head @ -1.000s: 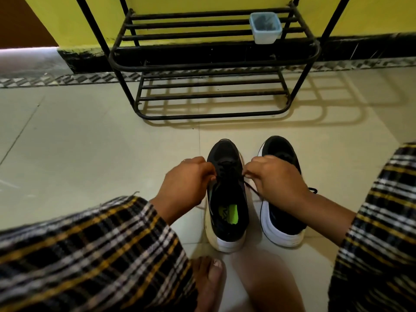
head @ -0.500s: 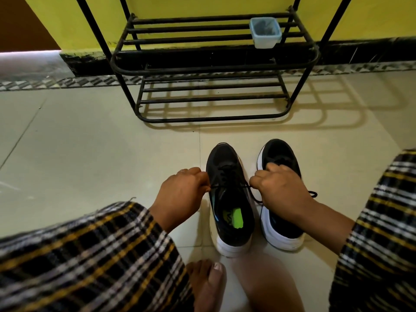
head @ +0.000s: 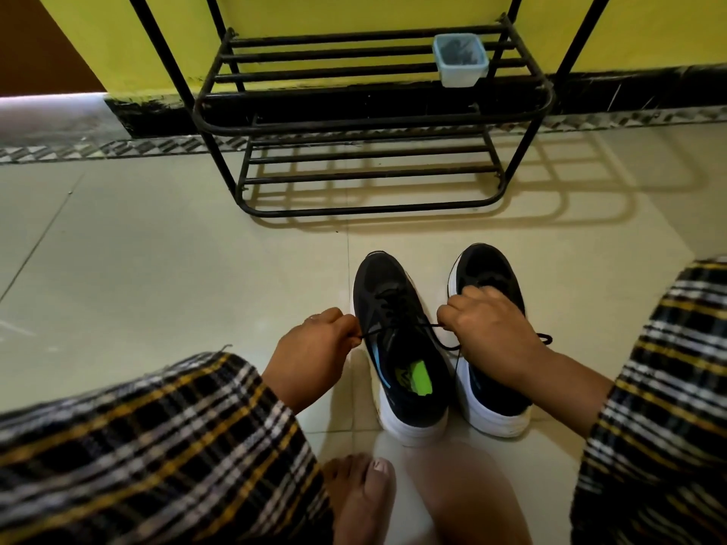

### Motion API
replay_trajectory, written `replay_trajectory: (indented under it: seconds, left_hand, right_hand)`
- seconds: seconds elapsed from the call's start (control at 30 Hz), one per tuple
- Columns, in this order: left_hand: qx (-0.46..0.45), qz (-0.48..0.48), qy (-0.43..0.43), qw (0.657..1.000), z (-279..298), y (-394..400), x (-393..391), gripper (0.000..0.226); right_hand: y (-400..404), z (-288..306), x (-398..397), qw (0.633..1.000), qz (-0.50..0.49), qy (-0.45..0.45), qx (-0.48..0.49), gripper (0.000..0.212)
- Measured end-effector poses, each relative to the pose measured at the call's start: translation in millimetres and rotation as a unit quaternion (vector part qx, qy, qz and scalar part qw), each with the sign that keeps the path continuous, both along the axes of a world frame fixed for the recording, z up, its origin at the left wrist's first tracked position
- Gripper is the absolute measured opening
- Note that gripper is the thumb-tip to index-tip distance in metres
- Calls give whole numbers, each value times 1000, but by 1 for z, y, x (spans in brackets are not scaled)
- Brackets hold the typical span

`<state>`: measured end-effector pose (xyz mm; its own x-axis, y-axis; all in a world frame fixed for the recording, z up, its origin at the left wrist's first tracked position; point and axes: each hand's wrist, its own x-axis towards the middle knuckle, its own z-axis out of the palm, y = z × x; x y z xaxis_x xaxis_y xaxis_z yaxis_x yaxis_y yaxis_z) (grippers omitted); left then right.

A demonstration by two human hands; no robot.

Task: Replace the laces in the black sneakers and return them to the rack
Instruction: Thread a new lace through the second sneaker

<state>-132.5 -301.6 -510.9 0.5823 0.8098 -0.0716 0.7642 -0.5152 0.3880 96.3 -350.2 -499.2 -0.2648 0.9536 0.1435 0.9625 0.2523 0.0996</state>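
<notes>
I am tightening the lace (head: 397, 328) on the left sneaker (head: 397, 348) on the floor (head: 157, 269), my left hand (head: 314, 344) and right hand (head: 488, 328) each pinching an end. Next I judge a knot is needed, then the rack (head: 373, 123).

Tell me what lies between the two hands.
In the head view, the left sneaker lies between left hand and right hand, its black lace stretched across.

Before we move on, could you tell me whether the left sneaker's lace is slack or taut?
Taut: the black lace runs straight between both hands.
</notes>
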Motion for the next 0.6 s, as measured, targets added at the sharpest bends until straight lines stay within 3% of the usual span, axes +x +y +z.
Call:
replay_trajectory:
  seconds: [0.07,0.1,0.17,0.23,0.37,0.43,0.53,0.57,0.6]
  left_hand:
    - [-77,41,-142,986,-3,-3,2,13]
    - [-132,77,-214,965,-2,-4,4,17]
    - [-245,138,-319,905,3,-8,10,23]
    - [-308,165,-385,854,6,-11,19,27]
    - [-401,201,-500,741,9,-14,37,32]
    - [-425,205,-532,703,8,-14,40,34]
    - [-434,203,-553,682,5,-13,41,30]
    - [-432,205,-551,683,6,-13,40,29]
    - [-431,207,-548,687,6,-13,39,27]
  right_hand:
    - [2,2,4,985,-51,122,-115,9]
    - [2,6,4,952,-95,233,-177,9]
    - [3,9,4,844,-155,458,-230,16]
    - [5,10,1,752,-176,601,-207,23]
    - [15,15,-18,615,-235,731,-179,29]
    - [24,17,-26,535,-257,781,-195,29]
    - [30,20,-31,388,-270,846,-245,31]
    - [29,20,-34,359,-267,860,-245,31]
    - [26,18,-36,352,-261,867,-237,30]
